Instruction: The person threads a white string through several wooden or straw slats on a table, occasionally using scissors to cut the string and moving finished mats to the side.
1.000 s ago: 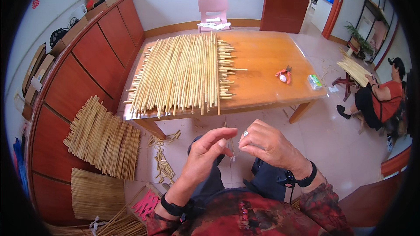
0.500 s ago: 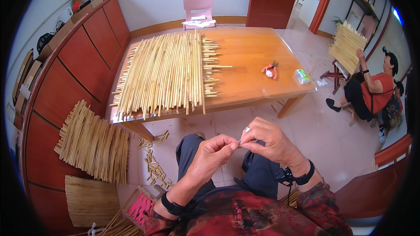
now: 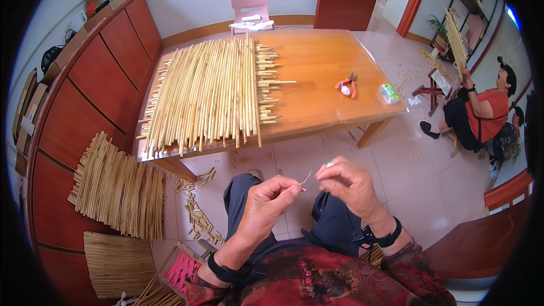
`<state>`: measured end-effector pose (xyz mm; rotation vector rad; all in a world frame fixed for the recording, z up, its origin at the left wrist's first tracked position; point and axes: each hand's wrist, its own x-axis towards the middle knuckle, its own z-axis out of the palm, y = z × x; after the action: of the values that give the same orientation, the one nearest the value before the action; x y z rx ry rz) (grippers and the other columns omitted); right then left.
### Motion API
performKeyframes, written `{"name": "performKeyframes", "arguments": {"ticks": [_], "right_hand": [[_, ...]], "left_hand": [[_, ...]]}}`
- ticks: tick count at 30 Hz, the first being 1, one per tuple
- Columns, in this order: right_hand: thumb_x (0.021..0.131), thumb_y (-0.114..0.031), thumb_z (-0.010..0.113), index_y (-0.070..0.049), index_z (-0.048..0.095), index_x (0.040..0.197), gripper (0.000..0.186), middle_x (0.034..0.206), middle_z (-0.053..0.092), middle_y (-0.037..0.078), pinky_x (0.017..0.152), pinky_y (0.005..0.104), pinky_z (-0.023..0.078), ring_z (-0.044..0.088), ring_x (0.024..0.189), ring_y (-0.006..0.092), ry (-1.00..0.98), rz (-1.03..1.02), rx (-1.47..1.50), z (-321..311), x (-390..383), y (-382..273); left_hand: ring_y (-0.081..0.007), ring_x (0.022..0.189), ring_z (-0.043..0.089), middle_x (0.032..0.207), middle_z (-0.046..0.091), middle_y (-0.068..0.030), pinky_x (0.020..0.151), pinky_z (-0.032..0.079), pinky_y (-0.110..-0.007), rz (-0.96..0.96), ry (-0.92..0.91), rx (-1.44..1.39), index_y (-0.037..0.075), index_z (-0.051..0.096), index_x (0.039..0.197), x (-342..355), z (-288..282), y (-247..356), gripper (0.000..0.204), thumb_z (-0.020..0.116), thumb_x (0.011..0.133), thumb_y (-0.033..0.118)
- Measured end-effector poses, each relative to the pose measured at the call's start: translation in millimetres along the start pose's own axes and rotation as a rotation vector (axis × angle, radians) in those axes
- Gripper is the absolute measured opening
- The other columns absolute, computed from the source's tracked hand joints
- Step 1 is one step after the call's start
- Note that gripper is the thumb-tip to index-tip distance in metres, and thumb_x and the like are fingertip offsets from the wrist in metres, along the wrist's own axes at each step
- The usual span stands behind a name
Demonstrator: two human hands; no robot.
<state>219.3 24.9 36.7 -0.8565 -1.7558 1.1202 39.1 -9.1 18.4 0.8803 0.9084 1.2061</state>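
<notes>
My left hand (image 3: 267, 201) and my right hand (image 3: 347, 184) are raised close together above my lap. Between their pinched fingertips runs a thin needle or wire (image 3: 305, 179); a small metal bit shows on a finger of my right hand. Which hand carries the needle I cannot tell for sure; both pinch at it. In front of me stands a wooden table (image 3: 323, 79) with a wide mat of pale bamboo sticks (image 3: 212, 90) laid side by side on its left half.
Red pliers (image 3: 345, 86) and a small green box (image 3: 390, 93) lie on the table's right part. Stick mats (image 3: 116, 184) lean on the red cabinets at left, short offcuts (image 3: 195, 215) litter the floor. A seated person (image 3: 481, 110) works at right; a pink chair (image 3: 249, 3) stands behind the table.
My hands have stayed together over my lap, the fingers shifting on the thin needle. The view has tilted a little, so the table sits slightly lower and closer.
</notes>
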Motion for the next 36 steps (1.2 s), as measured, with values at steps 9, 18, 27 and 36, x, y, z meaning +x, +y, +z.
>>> {"name": "performKeyframes", "arguments": {"ticks": [9,18,27,36], "right_hand": [[0.074,0.000,0.062,0.000,0.057,0.086,0.013,0.082,0.055,0.007,0.060,0.0217,0.046,0.057,0.068,0.0122,-0.001,-0.078,-0.071,18.9,4.0,0.8],[0.082,-0.004,0.054,0.002,0.054,0.084,0.006,0.085,0.057,0.009,0.060,0.0214,0.047,0.056,0.064,0.0097,0.059,0.113,0.424,16.7,5.0,11.9],[0.083,-0.007,0.054,0.000,0.054,0.084,0.008,0.081,0.058,0.007,0.056,0.0202,0.045,0.053,0.060,0.0078,0.022,0.184,0.525,17.0,5.5,14.1],[0.082,-0.014,0.056,0.000,0.052,0.100,0.024,0.084,0.056,0.010,0.054,0.0221,0.045,0.052,0.061,0.0119,0.073,0.265,0.650,8.7,3.1,16.0]], "left_hand": [[-0.0015,0.048,0.035,0.062,0.048,0.0036,0.041,0.025,-0.016,0.073,-0.006,0.050,0.002,0.060,0.083,0.7,1.8,1.4,0.009,0.058,0.081,0.011],[-0.0015,0.049,0.036,0.063,0.053,0.0012,0.042,0.027,-0.016,-0.019,-0.059,0.069,0.002,0.060,0.086,-2.0,-3.1,1.3,0.012,0.057,0.082,0.013],[-0.0024,0.046,0.035,0.062,0.051,0.0013,0.040,0.024,-0.017,-0.082,-0.069,-0.011,0.001,0.059,0.084,-1.7,-4.0,0.5,0.010,0.057,0.082,0.010],[-0.0030,0.046,0.033,0.060,0.047,0.0020,0.040,0.025,-0.017,-0.108,-0.045,-0.102,0.000,0.058,0.083,-1.2,-5.6,1.8,0.008,0.056,0.081,0.007]]}}
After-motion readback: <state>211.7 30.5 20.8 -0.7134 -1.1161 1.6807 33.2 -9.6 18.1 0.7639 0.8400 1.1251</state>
